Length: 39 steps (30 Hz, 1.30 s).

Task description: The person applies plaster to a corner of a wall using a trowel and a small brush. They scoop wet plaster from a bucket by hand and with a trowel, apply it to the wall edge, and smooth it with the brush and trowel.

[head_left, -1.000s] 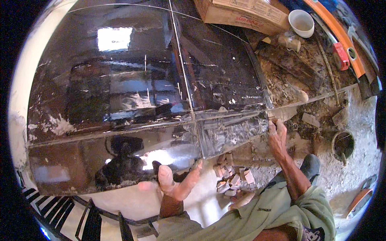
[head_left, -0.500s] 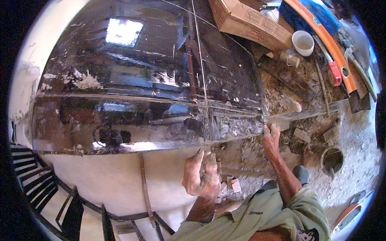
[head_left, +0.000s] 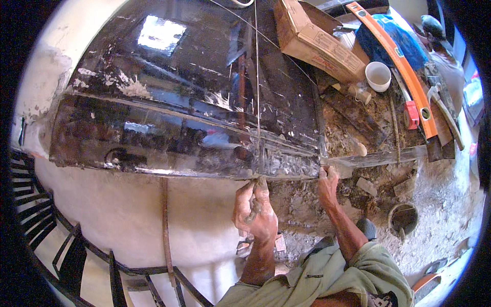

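Observation:
A glossy black stone slab (head_left: 204, 92) lies on a raised step, with a narrow black front strip (head_left: 169, 151) along its edge. My left hand (head_left: 254, 210) reaches up to the strip's lower edge, fingertips touching it near a joint line. My right hand (head_left: 327, 181) grips the right end of the strip, where it meets rough mortar. Both hands are smeared with grey cement. Neither hand holds a tool.
A cardboard box (head_left: 312, 41), a white cup (head_left: 378, 75), an orange spirit level (head_left: 394, 56), a red tool (head_left: 411, 113) and a hammer (head_left: 445, 110) lie at the upper right. A small black bucket (head_left: 404, 219) stands on rubble. Black railing (head_left: 76, 256) runs at lower left.
My left hand has risen from below the step to touch the strip's lower edge. My right hand stays at the strip's right end. The view has shifted left.

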Each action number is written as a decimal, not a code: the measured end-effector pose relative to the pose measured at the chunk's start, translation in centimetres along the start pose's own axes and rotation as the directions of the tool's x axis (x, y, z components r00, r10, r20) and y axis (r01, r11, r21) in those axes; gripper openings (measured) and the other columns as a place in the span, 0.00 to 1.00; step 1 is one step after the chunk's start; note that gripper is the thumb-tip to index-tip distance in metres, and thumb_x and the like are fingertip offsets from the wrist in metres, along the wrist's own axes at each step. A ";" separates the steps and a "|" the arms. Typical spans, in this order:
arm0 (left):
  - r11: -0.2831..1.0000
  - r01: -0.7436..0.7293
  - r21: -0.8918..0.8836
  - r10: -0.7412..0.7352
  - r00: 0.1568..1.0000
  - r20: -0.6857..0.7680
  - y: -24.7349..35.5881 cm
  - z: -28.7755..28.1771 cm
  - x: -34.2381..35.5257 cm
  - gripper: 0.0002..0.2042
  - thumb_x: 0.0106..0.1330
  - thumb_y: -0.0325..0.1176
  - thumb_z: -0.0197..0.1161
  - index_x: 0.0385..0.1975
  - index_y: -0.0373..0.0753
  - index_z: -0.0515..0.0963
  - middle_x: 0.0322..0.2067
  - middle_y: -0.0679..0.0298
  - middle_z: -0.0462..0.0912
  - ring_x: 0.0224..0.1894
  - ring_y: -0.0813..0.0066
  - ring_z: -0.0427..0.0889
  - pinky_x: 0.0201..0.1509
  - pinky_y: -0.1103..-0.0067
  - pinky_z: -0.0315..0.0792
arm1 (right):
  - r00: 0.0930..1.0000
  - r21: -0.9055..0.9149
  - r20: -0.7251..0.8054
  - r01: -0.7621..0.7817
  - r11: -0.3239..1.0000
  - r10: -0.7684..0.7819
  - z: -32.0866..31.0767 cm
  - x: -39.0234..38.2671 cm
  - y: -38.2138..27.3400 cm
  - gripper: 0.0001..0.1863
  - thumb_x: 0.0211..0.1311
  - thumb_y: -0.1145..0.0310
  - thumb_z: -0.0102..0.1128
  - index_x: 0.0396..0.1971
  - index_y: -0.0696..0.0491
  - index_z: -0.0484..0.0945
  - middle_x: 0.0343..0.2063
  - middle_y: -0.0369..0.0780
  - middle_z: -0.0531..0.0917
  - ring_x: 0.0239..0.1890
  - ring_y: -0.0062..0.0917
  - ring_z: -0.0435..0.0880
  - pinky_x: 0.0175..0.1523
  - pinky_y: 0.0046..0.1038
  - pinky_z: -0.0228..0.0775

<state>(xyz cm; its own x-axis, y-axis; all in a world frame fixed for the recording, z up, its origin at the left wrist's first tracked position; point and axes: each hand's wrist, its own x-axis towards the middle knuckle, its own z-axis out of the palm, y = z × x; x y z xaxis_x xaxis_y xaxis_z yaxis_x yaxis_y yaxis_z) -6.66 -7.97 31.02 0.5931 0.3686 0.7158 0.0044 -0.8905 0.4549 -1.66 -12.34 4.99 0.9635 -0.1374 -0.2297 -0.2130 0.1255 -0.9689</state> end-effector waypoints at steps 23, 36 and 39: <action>0.987 0.076 -0.144 -0.105 0.973 -0.207 1.1 2.6 -0.4 0.04 0.61 0.25 0.66 0.30 0.31 0.78 0.23 0.57 0.83 0.22 0.75 0.79 0.26 0.79 0.72 | 0.994 -0.032 0.082 -0.065 0.997 0.068 -1.3 0.3 -3.3 0.13 0.63 0.68 0.49 0.35 0.63 0.78 0.26 0.48 0.82 0.31 0.34 0.79 0.40 0.34 0.69; 0.984 0.073 -0.162 -0.103 0.977 -0.188 0.8 2.7 -0.4 0.06 0.61 0.27 0.66 0.29 0.31 0.78 0.22 0.58 0.81 0.22 0.74 0.78 0.26 0.78 0.71 | 0.996 -0.046 0.089 -0.021 0.999 0.025 -1.3 0.5 -1.3 0.14 0.64 0.64 0.51 0.36 0.61 0.78 0.27 0.50 0.80 0.32 0.39 0.78 0.40 0.37 0.69; 0.978 0.125 -0.164 -0.156 0.969 -0.192 0.9 2.7 -0.6 0.04 0.61 0.26 0.65 0.29 0.31 0.78 0.23 0.58 0.82 0.22 0.74 0.79 0.28 0.78 0.73 | 0.996 -0.072 0.086 -0.034 0.997 0.040 -1.2 0.2 -1.8 0.15 0.63 0.64 0.52 0.36 0.61 0.78 0.28 0.52 0.80 0.32 0.41 0.78 0.41 0.37 0.68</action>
<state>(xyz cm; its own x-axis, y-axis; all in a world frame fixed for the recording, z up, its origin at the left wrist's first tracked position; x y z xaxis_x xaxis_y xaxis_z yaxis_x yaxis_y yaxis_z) -4.86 -9.75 29.59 0.4197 0.5473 0.7241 -0.0536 -0.7814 0.6217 -1.28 -13.79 6.54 0.9646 -0.0478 -0.2593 -0.2564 0.0594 -0.9647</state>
